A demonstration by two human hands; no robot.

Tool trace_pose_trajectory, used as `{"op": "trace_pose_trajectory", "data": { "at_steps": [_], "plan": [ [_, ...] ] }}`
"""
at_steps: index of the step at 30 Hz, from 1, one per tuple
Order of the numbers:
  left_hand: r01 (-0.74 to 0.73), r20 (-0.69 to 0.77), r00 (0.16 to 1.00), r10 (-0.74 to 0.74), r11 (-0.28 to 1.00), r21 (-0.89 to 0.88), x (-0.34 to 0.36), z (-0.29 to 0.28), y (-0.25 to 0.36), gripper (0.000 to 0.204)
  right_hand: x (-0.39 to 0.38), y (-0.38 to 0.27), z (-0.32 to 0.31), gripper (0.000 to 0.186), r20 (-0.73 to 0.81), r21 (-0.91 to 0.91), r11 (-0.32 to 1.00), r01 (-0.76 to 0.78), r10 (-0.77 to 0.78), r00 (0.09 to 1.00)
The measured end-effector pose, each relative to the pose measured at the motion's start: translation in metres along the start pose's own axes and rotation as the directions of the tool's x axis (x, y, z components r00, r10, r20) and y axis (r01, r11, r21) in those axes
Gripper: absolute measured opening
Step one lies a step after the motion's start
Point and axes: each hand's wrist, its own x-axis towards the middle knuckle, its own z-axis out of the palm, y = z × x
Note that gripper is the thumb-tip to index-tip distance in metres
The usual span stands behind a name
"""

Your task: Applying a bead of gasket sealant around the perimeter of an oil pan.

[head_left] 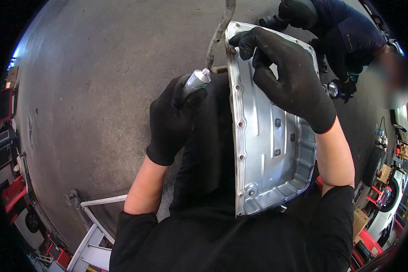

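My left hand (pixel 174 118), in a black glove, is wrapped round a silver metal tube (pixel 197 80) whose narrow nozzle points up. To the right of it, a silver metal oil pan (pixel 263 149) stands tilted against my body with its hollow side showing. Bolt holes run along its flat flange. My right hand (pixel 290 77), also gloved in black, reaches over the pan. Its forefinger lies on the flange at the far left corner, and a gap shows between finger and thumb. Whether any paste lies under that fingertip is hidden.
Beyond the pan, another person (pixel 344 36) in dark clothes crouches with a lamp (pixel 333 89). A bent pipe (pixel 215 47) rises beside the pan's far corner. A white metal frame (pixel 93 240) stands at lower left. Tyres, boxes and cars line the right edge.
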Motion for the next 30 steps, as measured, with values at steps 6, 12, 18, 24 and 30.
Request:
{"op": "trace_pose_trajectory", "data": {
  "at_steps": [6,12,18,24,30],
  "plan": [
    [-0.006,0.006,1.0,0.006,1.0,-0.01,-0.002,0.001,0.001,0.029,-0.001,0.002,0.001,0.03,-0.06,0.013,0.995,0.103,-0.102,0.993],
    [-0.038,-0.007,0.999,0.038,0.999,0.033,-0.002,0.0,-0.002,0.029,-0.001,0.01,-0.01,0.056,0.064,0.16,0.982,-0.1,0.091,0.994],
    [-0.054,0.009,0.999,0.053,0.998,0.042,-0.003,0.001,0.0,0.029,-0.001,0.008,-0.007,0.056,0.036,0.059,0.997,-0.045,0.043,0.998],
    [-0.051,0.011,0.999,0.051,0.998,0.035,-0.005,0.001,-0.005,0.03,0.003,0.004,-0.019,0.05,0.194,0.04,0.998,-0.04,0.031,0.98],
    [-0.04,0.024,0.999,0.039,0.999,0.022,-0.004,0.002,-0.003,0.03,0.003,0.022,-0.016,0.048,0.029,0.127,0.992,-0.022,0.018,0.999]
  ]
}}
